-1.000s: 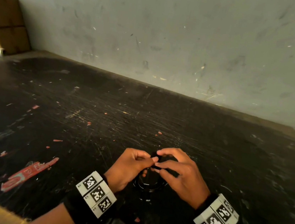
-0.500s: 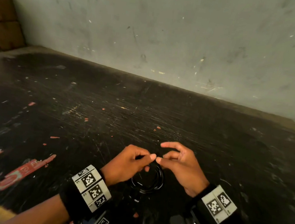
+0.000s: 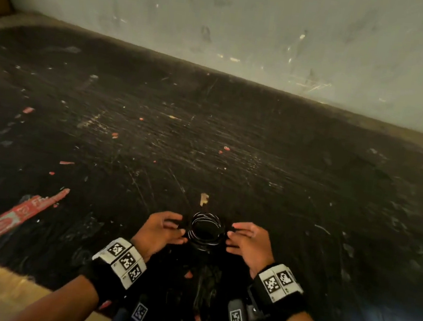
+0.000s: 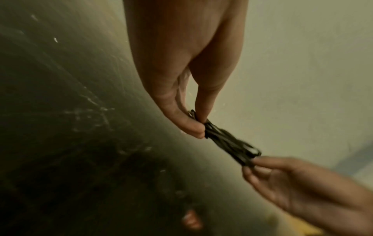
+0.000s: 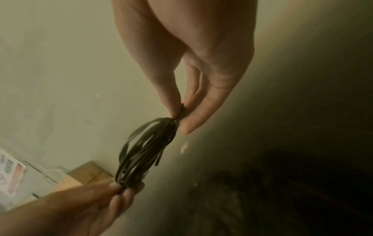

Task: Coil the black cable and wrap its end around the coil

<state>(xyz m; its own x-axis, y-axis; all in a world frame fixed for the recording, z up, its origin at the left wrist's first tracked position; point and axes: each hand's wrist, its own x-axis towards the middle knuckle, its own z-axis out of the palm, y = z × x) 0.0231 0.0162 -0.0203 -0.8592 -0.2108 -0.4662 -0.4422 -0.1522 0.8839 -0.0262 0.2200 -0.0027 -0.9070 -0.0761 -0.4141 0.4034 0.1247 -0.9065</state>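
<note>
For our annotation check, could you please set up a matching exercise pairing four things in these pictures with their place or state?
Things:
1. left hand
2. right hand
3. coiled black cable
4. torn red label

Place or state:
A. stuck flat on the dark scratched table
B. pinches the coil's right side
C. held between both hands
D. pinches the coil's left side

Pairs: 1-D, 2-B, 3-C, 4-A

Black wristbands (image 3: 108,278) (white square-code tags) on both wrists.

The left hand (image 3: 159,230) and right hand (image 3: 248,241), touching over the coiled thin black cable (image 3: 205,229) 1 second ago, have spread to pinch its left and right sides.
</note>
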